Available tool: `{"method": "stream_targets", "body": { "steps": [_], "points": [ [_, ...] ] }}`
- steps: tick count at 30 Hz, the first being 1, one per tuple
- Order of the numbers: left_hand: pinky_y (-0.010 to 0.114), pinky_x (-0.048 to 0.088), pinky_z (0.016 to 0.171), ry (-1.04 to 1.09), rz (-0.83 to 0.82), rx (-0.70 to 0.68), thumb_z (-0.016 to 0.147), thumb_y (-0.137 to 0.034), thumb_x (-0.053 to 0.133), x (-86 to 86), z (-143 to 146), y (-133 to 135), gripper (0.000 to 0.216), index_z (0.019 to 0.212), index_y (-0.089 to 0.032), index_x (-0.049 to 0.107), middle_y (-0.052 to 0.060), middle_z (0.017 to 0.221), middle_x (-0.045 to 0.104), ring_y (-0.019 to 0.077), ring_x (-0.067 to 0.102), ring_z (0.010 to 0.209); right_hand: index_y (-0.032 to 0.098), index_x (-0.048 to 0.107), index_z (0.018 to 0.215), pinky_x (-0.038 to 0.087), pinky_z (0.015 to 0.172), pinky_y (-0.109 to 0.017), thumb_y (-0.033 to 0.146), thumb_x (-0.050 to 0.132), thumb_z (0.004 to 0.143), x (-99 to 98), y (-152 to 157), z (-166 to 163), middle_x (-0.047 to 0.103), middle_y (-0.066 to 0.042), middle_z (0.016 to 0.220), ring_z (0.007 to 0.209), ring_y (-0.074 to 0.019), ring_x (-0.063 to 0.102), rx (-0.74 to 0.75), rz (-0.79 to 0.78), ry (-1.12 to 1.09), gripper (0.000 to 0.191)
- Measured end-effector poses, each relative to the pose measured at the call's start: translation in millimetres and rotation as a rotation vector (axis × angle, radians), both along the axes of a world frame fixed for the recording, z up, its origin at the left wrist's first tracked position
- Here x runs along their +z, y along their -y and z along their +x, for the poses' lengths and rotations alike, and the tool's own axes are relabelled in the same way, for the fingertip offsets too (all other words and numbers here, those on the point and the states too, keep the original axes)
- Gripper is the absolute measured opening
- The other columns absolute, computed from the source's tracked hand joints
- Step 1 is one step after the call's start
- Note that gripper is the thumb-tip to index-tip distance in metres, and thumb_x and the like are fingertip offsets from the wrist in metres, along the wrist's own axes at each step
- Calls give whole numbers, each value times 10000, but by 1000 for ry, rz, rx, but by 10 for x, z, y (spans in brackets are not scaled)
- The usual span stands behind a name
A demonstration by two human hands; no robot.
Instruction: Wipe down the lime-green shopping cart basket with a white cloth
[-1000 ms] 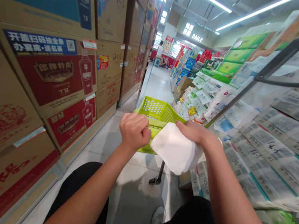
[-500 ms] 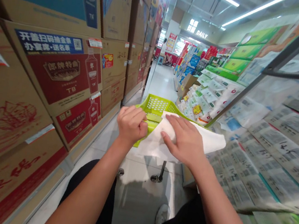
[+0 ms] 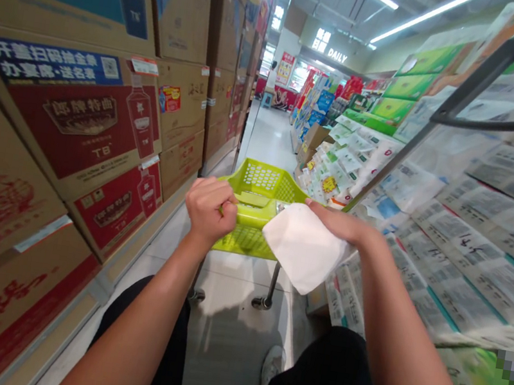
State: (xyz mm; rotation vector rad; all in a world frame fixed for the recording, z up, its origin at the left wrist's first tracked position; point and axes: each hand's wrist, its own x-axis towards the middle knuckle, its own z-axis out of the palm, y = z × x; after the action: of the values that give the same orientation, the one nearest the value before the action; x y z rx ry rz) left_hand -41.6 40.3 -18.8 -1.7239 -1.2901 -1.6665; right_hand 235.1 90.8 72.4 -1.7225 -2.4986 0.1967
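A lime-green shopping cart [image 3: 253, 244] with a perforated basket stands right in front of me. My left hand [image 3: 210, 206] is closed in a fist around the left end of its green handle [image 3: 253, 215]. At the handle's right end my right hand [image 3: 337, 221] holds a white cloth [image 3: 304, 245], which hangs down toward me over that side. Most of the right fingers are hidden behind the cloth and the cart's edge. The middle of the handle shows bare between the hands.
Stacked cardboard cartons [image 3: 87, 120] line the left side. Wrapped paper packs [image 3: 472, 252] are piled on the right, beside a metal post with a black loop handle [image 3: 513, 83]. The tiled aisle [image 3: 270, 136] runs ahead, where a person [image 3: 272, 76] stands far off.
My right hand has turned and slid from the top of the cloth to its far right side. The cloth has bunched, baring more of the handle. Left hand keeps its grip.
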Motion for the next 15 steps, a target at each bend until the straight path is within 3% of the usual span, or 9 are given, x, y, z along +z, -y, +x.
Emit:
{"method": "stream_targets", "body": {
  "steps": [2, 7, 10, 15],
  "points": [
    [378, 311, 641, 19, 0, -9, 659, -167, 476, -19, -87, -44, 161, 532, -235, 405, 16, 514, 449, 182, 423, 559, 212, 769, 861, 484, 684, -331, 725, 179, 990, -53, 148, -60, 773, -107, 906, 787, -259, 704, -59, -33, 34, 792],
    [380, 391, 730, 134, -3, -44, 739, -112, 448, -42, -278, -104, 221, 576, -229, 540, 23, 582, 538, 189, 522, 649, 168, 734, 908, 411, 658, -332, 526, 150, 1051, -272, 600, -195, 731, -167, 843, 790, -287, 694, -203, 404, 162, 700],
    [409, 425, 859, 179, -21, -17, 773, -118, 457, -54, -337, -121, 241, 623, -227, 611, 33, 684, 632, 211, 607, 802, 179, 711, 931, 389, 657, -323, 437, 158, 1070, -352, 786, -235, 720, -144, 834, 765, -261, 677, -152, 516, 116, 625],
    [401, 474, 948, 359, -13, -78, 852, -145, 453, -101, -480, -269, 229, 746, -208, 646, 52, 858, 712, 213, 667, 947, 196, 673, 922, 394, 664, -303, 442, 233, 1075, -338, 1120, -252, 702, -104, 819, 749, -230, 647, -3, 485, -124, 527]
  ]
}}
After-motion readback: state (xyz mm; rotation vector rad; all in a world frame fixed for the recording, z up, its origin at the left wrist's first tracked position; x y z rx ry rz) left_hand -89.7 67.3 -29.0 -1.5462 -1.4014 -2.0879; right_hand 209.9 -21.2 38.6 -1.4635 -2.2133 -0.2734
